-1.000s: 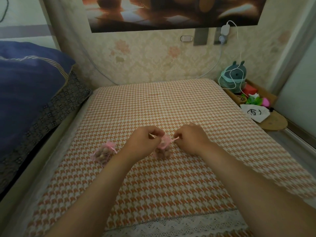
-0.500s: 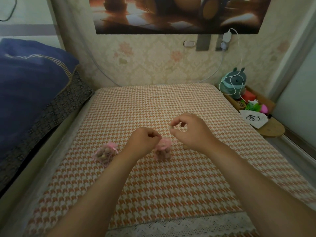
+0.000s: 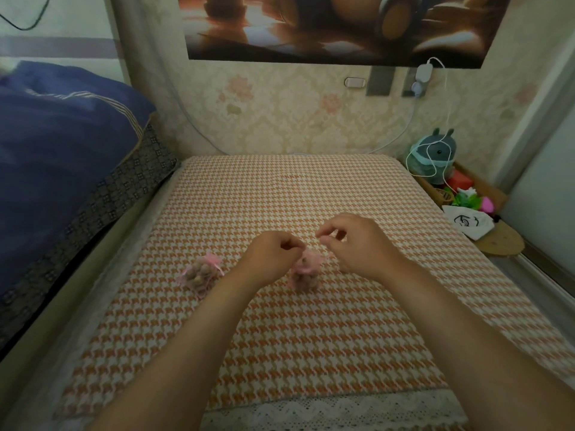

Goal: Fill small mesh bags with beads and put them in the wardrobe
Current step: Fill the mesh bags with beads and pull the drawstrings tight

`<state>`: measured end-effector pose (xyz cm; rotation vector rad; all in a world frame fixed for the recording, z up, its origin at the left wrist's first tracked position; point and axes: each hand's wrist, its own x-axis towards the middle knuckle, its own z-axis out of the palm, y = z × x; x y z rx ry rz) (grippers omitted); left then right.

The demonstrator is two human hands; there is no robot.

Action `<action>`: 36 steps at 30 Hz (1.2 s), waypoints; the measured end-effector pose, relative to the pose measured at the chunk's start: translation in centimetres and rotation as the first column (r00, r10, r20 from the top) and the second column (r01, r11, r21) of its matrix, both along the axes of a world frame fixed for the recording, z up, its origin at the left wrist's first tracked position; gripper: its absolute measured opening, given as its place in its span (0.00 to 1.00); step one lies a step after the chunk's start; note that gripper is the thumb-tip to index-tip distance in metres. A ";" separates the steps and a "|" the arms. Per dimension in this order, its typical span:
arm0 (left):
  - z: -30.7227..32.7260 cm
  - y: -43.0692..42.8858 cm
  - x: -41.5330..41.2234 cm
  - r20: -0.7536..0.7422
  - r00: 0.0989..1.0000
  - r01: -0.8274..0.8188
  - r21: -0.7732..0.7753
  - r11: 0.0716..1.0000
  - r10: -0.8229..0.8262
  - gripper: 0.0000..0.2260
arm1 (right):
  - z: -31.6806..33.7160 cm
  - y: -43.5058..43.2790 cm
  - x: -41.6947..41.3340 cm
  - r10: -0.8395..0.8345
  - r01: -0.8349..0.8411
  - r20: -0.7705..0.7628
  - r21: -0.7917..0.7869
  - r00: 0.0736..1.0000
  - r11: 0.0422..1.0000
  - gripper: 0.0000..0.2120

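My right hand (image 3: 351, 244) has lifted off the bag (image 3: 305, 272) on the cloth (image 3: 280, 188), finger and thumb pinched. My left hand (image 3: 273, 256) curls at its top. Holding string? I cannot tell. It looks tied, so 2 are ready.

We see a matt, woven houndstooth cloth (image 3: 280, 188), edged near us with openwork lace trim (image 3: 311, 412). The mesh bag (image 3: 303, 273) and the second mesh bag (image 3: 202, 273) to its left are sheer pink netting over dull brown beads (image 3: 199, 277). The far poster (image 3: 311, 26) looks glossy.
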<state>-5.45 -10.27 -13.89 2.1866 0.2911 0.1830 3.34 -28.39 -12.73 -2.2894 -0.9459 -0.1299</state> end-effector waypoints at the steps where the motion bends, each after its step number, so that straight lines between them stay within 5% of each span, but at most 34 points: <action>1: 0.0 0.0 0.0 -0.002 1.000 0.006 0.003 1.000 -0.006 0.07 | -0.3 -0.4 0.4 -0.042 0.042 -0.022 0.008 0.999 0.999 0.05; 12: -0.4 -0.7 0.8 0.007 0.999 0.054 -0.035 0.998 -0.054 0.08 | -3.2 -3.0 2.8 -0.156 0.114 -0.171 -0.235 0.973 0.965 0.19; 19: -0.4 -0.7 1.1 -0.011 0.998 0.064 0.009 0.998 -0.064 0.11 | -4.5 -2.4 3.3 -0.105 0.056 -0.125 -0.343 0.987 0.938 0.12; 28: -0.4 -0.4 0.8 0.003 1.000 0.024 -0.053 0.998 -0.024 0.09 | -1.2 -0.5 1.7 -0.042 0.072 -0.166 0.175 0.985 0.982 0.07; 36: -0.5 0.0 0.6 0.001 1.000 0.008 -0.162 0.987 -0.008 0.08 | -0.5 1.2 -1.0 0.119 -0.108 -0.102 0.103 0.988 0.989 0.06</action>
